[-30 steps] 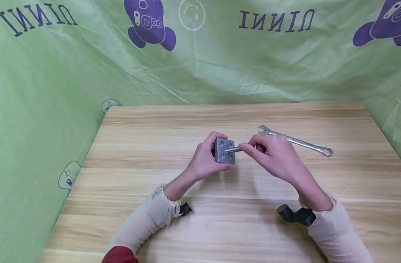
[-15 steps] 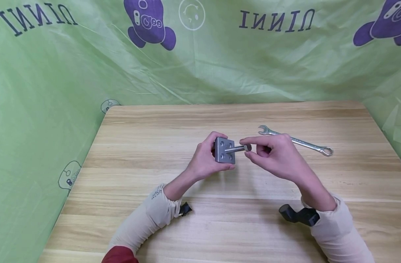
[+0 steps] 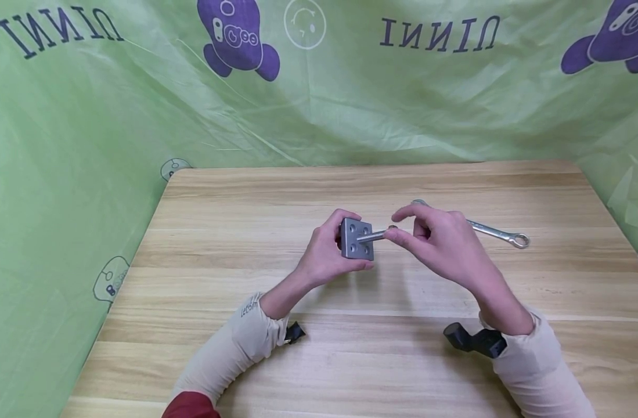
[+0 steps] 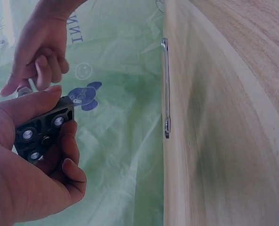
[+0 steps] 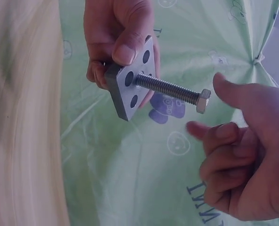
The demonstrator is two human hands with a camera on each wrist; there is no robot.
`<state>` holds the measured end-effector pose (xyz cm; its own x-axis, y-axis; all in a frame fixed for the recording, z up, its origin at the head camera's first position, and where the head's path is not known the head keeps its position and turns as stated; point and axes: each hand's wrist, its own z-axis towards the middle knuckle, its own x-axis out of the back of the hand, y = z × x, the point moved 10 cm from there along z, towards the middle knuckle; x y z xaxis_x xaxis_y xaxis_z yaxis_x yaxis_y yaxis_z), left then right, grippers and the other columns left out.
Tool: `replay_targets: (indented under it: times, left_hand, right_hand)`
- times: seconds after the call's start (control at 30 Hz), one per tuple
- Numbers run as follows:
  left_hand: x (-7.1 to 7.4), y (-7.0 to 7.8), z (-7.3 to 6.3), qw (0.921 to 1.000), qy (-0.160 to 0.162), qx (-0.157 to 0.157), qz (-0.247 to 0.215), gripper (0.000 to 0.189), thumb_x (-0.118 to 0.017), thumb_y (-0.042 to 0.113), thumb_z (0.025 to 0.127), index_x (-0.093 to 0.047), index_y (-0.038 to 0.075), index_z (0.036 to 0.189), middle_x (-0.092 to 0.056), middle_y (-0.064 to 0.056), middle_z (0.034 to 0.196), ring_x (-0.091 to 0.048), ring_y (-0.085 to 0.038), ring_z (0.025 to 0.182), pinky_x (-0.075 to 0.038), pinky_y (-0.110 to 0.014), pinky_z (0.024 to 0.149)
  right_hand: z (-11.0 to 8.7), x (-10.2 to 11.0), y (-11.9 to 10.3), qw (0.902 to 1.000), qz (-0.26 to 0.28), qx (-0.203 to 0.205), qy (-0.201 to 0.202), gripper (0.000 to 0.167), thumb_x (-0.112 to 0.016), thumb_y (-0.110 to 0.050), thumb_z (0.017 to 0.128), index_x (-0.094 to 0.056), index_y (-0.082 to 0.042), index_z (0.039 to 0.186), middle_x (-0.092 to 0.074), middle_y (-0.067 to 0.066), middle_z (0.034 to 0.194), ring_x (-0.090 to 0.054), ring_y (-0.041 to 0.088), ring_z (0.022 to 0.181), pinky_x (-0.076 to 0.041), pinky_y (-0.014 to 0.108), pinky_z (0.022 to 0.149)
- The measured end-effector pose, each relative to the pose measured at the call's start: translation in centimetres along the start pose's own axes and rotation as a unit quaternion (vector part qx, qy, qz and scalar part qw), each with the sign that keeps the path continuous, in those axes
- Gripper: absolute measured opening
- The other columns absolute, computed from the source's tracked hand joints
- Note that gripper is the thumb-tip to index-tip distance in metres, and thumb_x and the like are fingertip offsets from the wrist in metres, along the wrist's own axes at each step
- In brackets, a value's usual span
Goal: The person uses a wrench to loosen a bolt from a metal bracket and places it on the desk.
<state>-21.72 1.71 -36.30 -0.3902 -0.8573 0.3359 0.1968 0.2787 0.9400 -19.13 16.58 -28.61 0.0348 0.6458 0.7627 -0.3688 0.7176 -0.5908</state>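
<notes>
My left hand (image 3: 324,249) grips a square grey metal plate (image 3: 350,249) by its edges, above the table. The plate has several holes, and its studded back shows in the left wrist view. From its middle a long threaded hex bolt (image 5: 172,89) sticks out toward my right hand (image 3: 444,244). Around the bolt's head, the right thumb and index finger are spread; in the right wrist view both stand apart from it. The other right fingers are curled. A combination wrench (image 3: 498,233) lies on the table behind the right hand, which partly hides it in the head view.
The wooden table (image 3: 219,232) extends to both sides of the hands. A green printed cloth (image 3: 141,116) hangs behind it and along the sides. Black mounts (image 3: 475,341) are strapped at both wrists, below the hands.
The right fingers have shifted around the bolt's head: pinched over it, then spread, now spread with the index finger raised. The left hand, plate and wrench have stayed in place.
</notes>
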Motion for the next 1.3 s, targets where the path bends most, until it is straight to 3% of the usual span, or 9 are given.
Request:
replay_targets:
  times: [0.07, 0.2, 0.53, 0.73, 0.87, 1.03, 1.17, 1.3]
  left_hand:
    - [0.0, 0.0, 0.0, 1.0000, 0.000, -0.004, 0.000, 0.076, -0.091, 0.001, 0.063, -0.051, 0.004, 0.128, -0.070, -0.018, 0.117, -0.069, -0.023, 0.092, -0.055, -0.025, 0.078]
    - [-0.1, 0.1, 0.1, 1.0000, -0.001, -0.007, -0.001, 0.074, -0.090, -0.002, 0.063, -0.051, 0.005, 0.126, -0.070, -0.018, 0.115, -0.069, -0.023, 0.092, -0.054, -0.024, 0.078]
    - [-0.2, 0.1, 0.0, 0.9999, -0.011, -0.008, -0.007, 0.076, -0.089, -0.003, 0.064, -0.050, 0.003, 0.128, -0.071, -0.019, 0.112, -0.068, -0.023, 0.091, -0.053, -0.022, 0.076]
    - [-0.2, 0.0, 0.0, 0.9999, -0.011, -0.002, -0.009, 0.075, -0.089, -0.003, 0.064, -0.050, 0.005, 0.128, -0.071, -0.019, 0.113, -0.069, -0.023, 0.091, -0.053, -0.022, 0.076]
    - [-0.1, -0.1, 0.0, 0.9999, -0.009, 0.003, -0.010, 0.075, -0.089, -0.003, 0.064, -0.051, 0.007, 0.127, -0.071, -0.018, 0.115, -0.070, -0.024, 0.093, -0.054, -0.023, 0.077]
    - [-0.1, -0.1, 0.0, 0.9999, -0.009, 0.003, -0.013, 0.076, -0.090, -0.003, 0.064, -0.050, 0.004, 0.129, -0.071, -0.019, 0.113, -0.070, -0.024, 0.092, -0.054, -0.024, 0.076]
    - [0.0, 0.0, 0.0, 0.9999, -0.005, -0.002, -0.013, 0.076, -0.090, -0.002, 0.064, -0.050, 0.004, 0.128, -0.070, -0.019, 0.115, -0.070, -0.024, 0.092, -0.054, -0.024, 0.076]
    - [0.0, 0.1, 0.0, 0.9999, -0.003, -0.004, -0.011, 0.075, -0.089, -0.002, 0.065, -0.050, 0.005, 0.128, -0.069, -0.019, 0.117, -0.070, -0.025, 0.093, -0.055, -0.023, 0.077]
  right_hand:
    - [0.1, -0.4, 0.5, 0.9992, -0.025, -0.023, -0.022, 0.017, -0.074, -0.032, 0.090, -0.075, -0.017, 0.095, -0.046, -0.007, 0.056, -0.038, 0.005, 0.050, -0.033, 0.024, 0.051]
    - [0.1, -1.0, 0.7, 0.9978, -0.032, -0.032, -0.049, 0.021, -0.070, -0.035, 0.094, -0.075, -0.017, 0.084, -0.046, -0.007, 0.055, -0.040, 0.008, 0.055, -0.034, 0.025, 0.054]
    - [0.0, -0.7, 0.2, 0.9994, -0.007, -0.011, -0.031, 0.015, -0.074, -0.030, 0.090, -0.075, -0.018, 0.081, -0.041, -0.008, 0.053, -0.035, 0.003, 0.053, -0.031, 0.023, 0.052]
    - [-0.2, 0.0, -0.7, 0.9993, 0.010, 0.037, 0.000, 0.008, -0.081, -0.020, 0.082, -0.076, -0.016, 0.087, -0.038, -0.011, 0.055, -0.032, -0.001, 0.051, -0.030, 0.021, 0.049]
    - [-0.4, 0.5, -1.6, 0.9948, 0.035, 0.092, 0.026, 0.020, -0.084, -0.007, 0.076, -0.078, -0.013, 0.094, -0.037, -0.013, 0.055, -0.030, -0.003, 0.053, -0.027, 0.017, 0.049]
    - [-0.6, 0.6, -2.4, 0.9869, 0.041, 0.148, 0.050, 0.029, -0.079, 0.007, 0.071, -0.079, -0.012, 0.093, -0.036, -0.014, 0.054, -0.029, -0.005, 0.053, -0.027, 0.013, 0.049]
    - [-0.6, 0.5, -2.7, 0.9852, 0.022, 0.161, 0.056, 0.031, -0.076, 0.009, 0.071, -0.076, -0.013, 0.092, -0.037, -0.014, 0.055, -0.031, -0.004, 0.055, -0.030, 0.014, 0.052]
    - [-0.5, 0.4, -2.4, 0.9900, 0.008, 0.135, 0.040, 0.032, -0.082, -0.001, 0.073, -0.073, -0.012, 0.101, -0.038, -0.014, 0.056, -0.032, -0.004, 0.054, -0.031, 0.016, 0.052]
